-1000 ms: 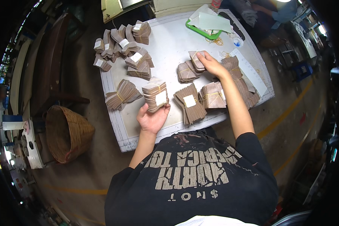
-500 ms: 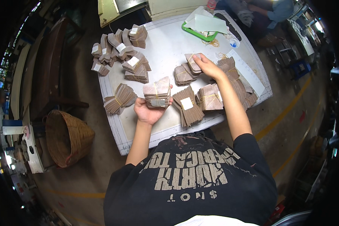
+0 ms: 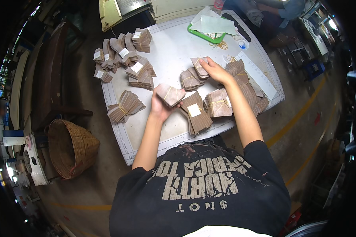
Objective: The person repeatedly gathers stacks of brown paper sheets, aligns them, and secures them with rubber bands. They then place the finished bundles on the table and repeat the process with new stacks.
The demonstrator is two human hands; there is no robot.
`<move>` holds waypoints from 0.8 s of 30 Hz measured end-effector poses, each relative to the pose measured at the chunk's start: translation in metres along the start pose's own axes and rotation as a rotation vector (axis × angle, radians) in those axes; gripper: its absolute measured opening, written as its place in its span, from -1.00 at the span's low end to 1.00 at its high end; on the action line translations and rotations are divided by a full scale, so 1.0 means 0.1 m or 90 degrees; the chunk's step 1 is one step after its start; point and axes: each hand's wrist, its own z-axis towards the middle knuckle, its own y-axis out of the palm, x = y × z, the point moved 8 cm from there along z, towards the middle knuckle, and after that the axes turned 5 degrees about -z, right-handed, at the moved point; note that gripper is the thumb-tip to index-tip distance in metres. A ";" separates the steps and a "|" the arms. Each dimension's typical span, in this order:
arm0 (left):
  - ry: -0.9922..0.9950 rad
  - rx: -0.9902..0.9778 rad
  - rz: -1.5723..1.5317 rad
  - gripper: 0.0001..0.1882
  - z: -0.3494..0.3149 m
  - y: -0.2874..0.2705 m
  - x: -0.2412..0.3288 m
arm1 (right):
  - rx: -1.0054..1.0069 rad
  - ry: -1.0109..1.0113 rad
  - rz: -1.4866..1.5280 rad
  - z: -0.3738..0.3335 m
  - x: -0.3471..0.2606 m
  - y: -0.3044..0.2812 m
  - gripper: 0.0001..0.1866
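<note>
Table (image 3: 166,47) with pale top stands before the person, and on it lie many bundles of thin brown pieces. The left hand (image 3: 160,106) is gripping one tilted bundle (image 3: 171,94), whose flat pinkish-brown face with a yellow band is turned upward; the fingertips come out at its right edge. The right hand (image 3: 214,70) is closed on a smaller bundle (image 3: 197,66), with the thumb on top, while its other fingers are mostly hidden. This smaller bundle is over the edge of a rounded bundle (image 3: 190,80), and I cannot tell if it is lifted or resting there.

Just to the right of the left hand is a fanned bundle (image 3: 197,121) with a white label. Beside it, near the right forearm, lies a banded bundle (image 3: 217,106), and beyond the forearm is a long stack (image 3: 237,71) of similar brown pieces, with a clear ruler (image 3: 263,79) next to it. On the left side of the table there is a bow-shaped bundle (image 3: 124,106), tied at its waist, and farther away a crowded group of bundles (image 3: 126,53), several with white labels. Near the far edge is a green tray (image 3: 214,40) with pale sheets (image 3: 215,24), and close to it yellow rubber bands (image 3: 222,46)
</note>
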 end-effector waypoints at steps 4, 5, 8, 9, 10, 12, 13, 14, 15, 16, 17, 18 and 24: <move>0.002 0.016 0.186 -0.12 0.33 0.19 0.11 | -0.037 -0.017 0.025 0.04 0.11 0.01 0.02; 0.021 0.067 0.169 -0.14 0.40 0.28 0.14 | -0.032 -0.020 0.026 0.05 0.13 0.00 -0.02; 0.057 0.178 0.181 -0.18 0.54 0.47 0.13 | -0.046 -0.026 0.040 -0.01 0.06 0.01 -0.15; 0.055 0.189 0.225 -0.20 0.60 0.39 0.12 | -0.073 -0.024 0.054 -0.05 -0.05 0.03 -0.19; 0.054 0.200 0.269 -0.22 0.66 0.32 0.11 | -0.100 -0.024 0.068 -0.08 -0.16 0.07 -0.24; 0.161 0.321 0.511 -0.36 0.69 0.32 0.25 | -0.074 -0.037 0.033 -0.11 -0.13 0.04 -0.33; 0.205 0.362 0.597 -0.39 0.69 0.33 0.29 | -0.069 -0.036 0.009 -0.11 -0.11 0.03 -0.33; 0.248 0.406 0.684 -0.41 0.65 0.38 0.35 | -0.067 -0.035 -0.013 -0.12 -0.11 0.04 -0.33; 0.253 0.411 0.667 -0.42 0.63 0.38 0.34 | -0.084 -0.020 -0.002 -0.12 -0.10 0.04 -0.30; 0.257 0.417 0.650 -0.42 0.62 0.38 0.34 | -0.082 -0.022 0.018 -0.13 -0.11 0.03 -0.29; 0.262 0.421 0.634 -0.42 0.59 0.39 0.34 | -0.078 -0.024 0.037 -0.13 -0.09 0.02 -0.27; 0.267 0.426 0.617 -0.43 0.57 0.39 0.34 | -0.075 -0.026 0.057 -0.13 -0.07 0.01 -0.26; 0.286 0.243 0.631 -0.24 0.62 0.31 0.22 | -0.081 -0.026 0.064 -0.05 -0.03 0.09 -0.14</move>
